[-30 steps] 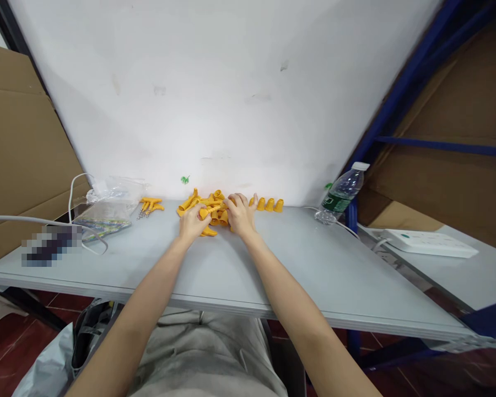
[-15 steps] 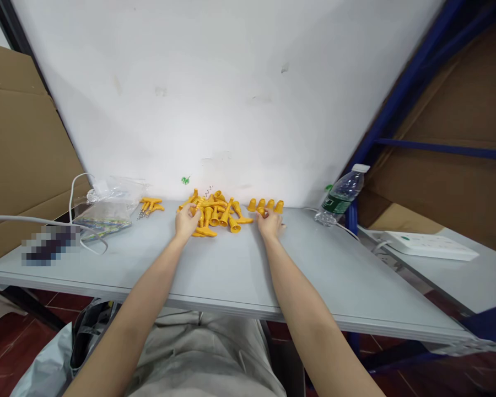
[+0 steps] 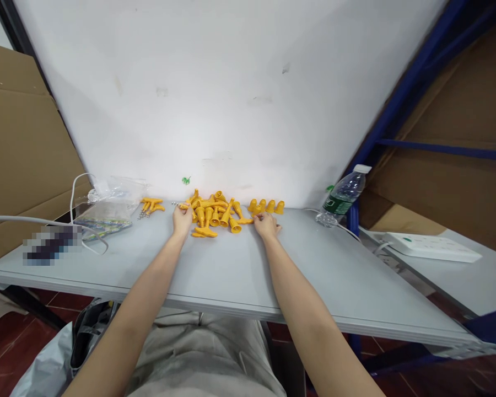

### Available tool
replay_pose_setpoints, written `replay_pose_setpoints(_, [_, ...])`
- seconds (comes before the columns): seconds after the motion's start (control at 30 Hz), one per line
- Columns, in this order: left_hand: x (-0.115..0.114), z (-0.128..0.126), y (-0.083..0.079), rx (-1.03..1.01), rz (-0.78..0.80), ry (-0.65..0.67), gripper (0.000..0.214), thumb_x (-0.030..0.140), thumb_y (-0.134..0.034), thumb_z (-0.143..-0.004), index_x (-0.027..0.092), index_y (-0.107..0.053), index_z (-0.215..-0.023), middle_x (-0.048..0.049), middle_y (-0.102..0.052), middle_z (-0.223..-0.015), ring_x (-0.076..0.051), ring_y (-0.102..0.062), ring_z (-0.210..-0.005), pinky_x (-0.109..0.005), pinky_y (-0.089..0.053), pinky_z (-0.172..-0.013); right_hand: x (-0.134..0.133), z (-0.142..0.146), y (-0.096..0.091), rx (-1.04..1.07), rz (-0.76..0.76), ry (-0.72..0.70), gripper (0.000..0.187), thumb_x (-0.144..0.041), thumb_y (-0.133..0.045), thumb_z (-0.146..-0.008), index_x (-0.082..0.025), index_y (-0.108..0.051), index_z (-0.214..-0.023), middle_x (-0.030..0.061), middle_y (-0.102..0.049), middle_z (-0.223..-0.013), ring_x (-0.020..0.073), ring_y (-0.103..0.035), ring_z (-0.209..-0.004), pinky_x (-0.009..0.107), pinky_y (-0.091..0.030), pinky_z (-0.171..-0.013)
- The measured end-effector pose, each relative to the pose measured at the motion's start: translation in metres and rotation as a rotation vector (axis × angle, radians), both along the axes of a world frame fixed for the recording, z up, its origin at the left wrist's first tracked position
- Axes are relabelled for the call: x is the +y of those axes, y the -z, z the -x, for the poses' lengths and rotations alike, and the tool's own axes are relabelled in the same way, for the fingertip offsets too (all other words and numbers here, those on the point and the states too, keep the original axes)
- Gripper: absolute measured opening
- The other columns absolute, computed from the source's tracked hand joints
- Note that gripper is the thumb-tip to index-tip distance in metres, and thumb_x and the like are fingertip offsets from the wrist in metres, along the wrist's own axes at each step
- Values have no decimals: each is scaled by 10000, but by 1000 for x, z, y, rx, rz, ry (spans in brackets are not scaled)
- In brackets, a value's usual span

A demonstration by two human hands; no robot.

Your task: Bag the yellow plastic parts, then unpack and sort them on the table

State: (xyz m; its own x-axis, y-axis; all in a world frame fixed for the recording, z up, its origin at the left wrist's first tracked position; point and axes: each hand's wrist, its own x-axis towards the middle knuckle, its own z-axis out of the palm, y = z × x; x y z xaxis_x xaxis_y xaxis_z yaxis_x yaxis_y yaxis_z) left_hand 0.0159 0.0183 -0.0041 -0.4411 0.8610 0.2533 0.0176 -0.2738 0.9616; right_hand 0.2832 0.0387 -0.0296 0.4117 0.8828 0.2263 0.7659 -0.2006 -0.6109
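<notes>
My left hand (image 3: 182,221) is closed on a yellow corkscrew (image 3: 183,206), whose metal spiral points left past my fingertips. Just right of that hand lies a heap of yellow corkscrew handles and caps (image 3: 215,212), some T-shaped, some like hollow cones. My right hand (image 3: 267,225) rests at the heap's right end with its fingers apart and nothing visible in them. Behind it several yellow caps (image 3: 271,206) stand in a row, with one more cap (image 3: 257,209) in front at the left. Several corkscrews (image 3: 151,206) with bare spirals lie together at the left.
Clear plastic bags (image 3: 111,207) and a white cable (image 3: 95,249) occupy the left of the grey table (image 3: 227,270). A water bottle (image 3: 342,198) leans at the right, and a white power strip (image 3: 434,247) lies beyond. A white panel (image 3: 231,99) rises behind.
My left hand has drawn a little left, bringing the corkscrew's metal spiral out to the left side. My right hand has let go of a cap, now standing before the row, and shifted slightly left.
</notes>
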Motion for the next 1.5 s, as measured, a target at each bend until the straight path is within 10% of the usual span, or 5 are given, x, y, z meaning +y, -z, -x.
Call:
replay_pose_setpoints(0.47, [-5, -3, -5, -66, 76, -1, 462, 230, -681, -823, 212, -462, -1229, -116, -599, -1164, -173, -669, -952, -259, -531, -741, -1, 1, 4, -48, 34, -127, 427, -281, -359, -956, -188, -688, -1212, 178, -548, -1391, 345, -434, -1262, 669, -168, -1057])
replay_pose_setpoints(0.83, [3, 16, -8, 345, 91, -162, 421, 154, -456, -850, 192, -509, -1267, -126, -537, -1330, -217, -513, -1239, -359, -394, -1066, 0, 2, 3, -93, 106, -119, 455, -319, -313, -981, -250, -637, -1293, 121, -480, -1483, 330, -390, -1358, 695, -165, -1085])
replay_pose_setpoints(1.1, [20, 75, -12, 896, 357, -235, 480, 179, -365, -894, 190, -520, -1348, -159, -550, -1375, -333, -396, -1351, -596, -263, -1103, -2, 3, 2, -149, 145, -117, 454, -335, -298, -996, -246, -623, -1300, 92, -466, -1500, 298, -386, -1378, 677, -194, -1103])
replay_pose_setpoints(1.5, [39, 155, 3, 1266, 605, -38, 635, 333, -504, -844, 267, -418, -1470, -125, -293, -1587, -350, -259, -1453, -615, -273, -1118, -3, 12, -1, -165, -13, -179, 389, -347, -406, -957, -197, -696, -1169, 157, -617, -1264, 305, -504, -1247, 548, -346, -1043])
